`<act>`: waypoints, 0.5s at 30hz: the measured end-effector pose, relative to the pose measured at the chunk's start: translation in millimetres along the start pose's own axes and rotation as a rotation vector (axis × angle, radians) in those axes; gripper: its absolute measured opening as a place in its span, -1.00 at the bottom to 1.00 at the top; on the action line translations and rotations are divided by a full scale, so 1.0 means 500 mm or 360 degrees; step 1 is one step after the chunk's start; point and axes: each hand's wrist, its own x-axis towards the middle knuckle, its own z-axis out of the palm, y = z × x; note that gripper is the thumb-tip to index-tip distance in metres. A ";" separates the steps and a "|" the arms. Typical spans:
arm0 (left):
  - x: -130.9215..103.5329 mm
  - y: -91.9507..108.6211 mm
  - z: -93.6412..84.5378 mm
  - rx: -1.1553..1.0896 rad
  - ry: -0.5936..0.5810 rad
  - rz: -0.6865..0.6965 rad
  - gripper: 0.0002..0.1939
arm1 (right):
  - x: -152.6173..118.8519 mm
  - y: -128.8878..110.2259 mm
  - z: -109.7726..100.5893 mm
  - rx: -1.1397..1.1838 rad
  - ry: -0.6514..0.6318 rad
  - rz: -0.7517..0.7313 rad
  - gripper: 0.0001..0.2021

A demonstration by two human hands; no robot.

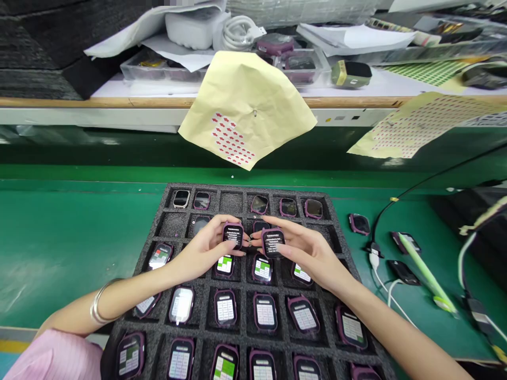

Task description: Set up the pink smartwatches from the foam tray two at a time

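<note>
My left hand (pixel 214 240) is closed on a purple smartwatch case (pixel 233 236) whose dark screen shows lines of white text. Close beside it, my right hand (pixel 303 245) grips a second purple watch case (pixel 272 243) with a similar text screen. Both thumbs rest on the screens' lower edges. The hands are over a black foam tray (pixel 203 306) divided into square pockets. Many pockets hold purple watch cases, such as one lit with a white grid (pixel 225 307) and one with green blocks (pixel 262 268). Part of the tray lies hidden under my hands and forearms.
On the green bench (pixel 51 232), right of the tray, lie a loose watch (pixel 359 224), a light green pen (pixel 425 269) and cables (pixel 382 274). Above hangs a yellow sheet with red arrow stickers (pixel 247 105), pinned to a shelf (pixel 138 103) loaded with papers and boxes.
</note>
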 end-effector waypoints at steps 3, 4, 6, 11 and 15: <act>0.000 -0.001 0.000 0.0030 0.0015 0.0020 -0.76 | -0.005 0.001 -0.010 0.0052 -0.0068 0.0028 -0.54; 0.000 -0.001 0.000 0.0030 0.0023 0.0019 -0.77 | -0.007 0.000 -0.014 0.0053 -0.0075 0.0035 -0.53; 0.001 -0.001 0.000 0.0019 0.0030 0.0015 -0.78 | -0.013 -0.004 -0.020 0.0041 -0.0065 0.0051 -0.53; 0.001 0.006 0.001 -0.0052 0.0039 0.0008 -0.78 | -0.044 -0.019 -0.045 -0.0021 0.0066 0.0079 -0.48; 0.000 0.012 0.005 -0.0108 0.0067 -0.0034 -0.76 | -0.077 -0.020 -0.091 -0.0275 0.0257 0.0110 -0.37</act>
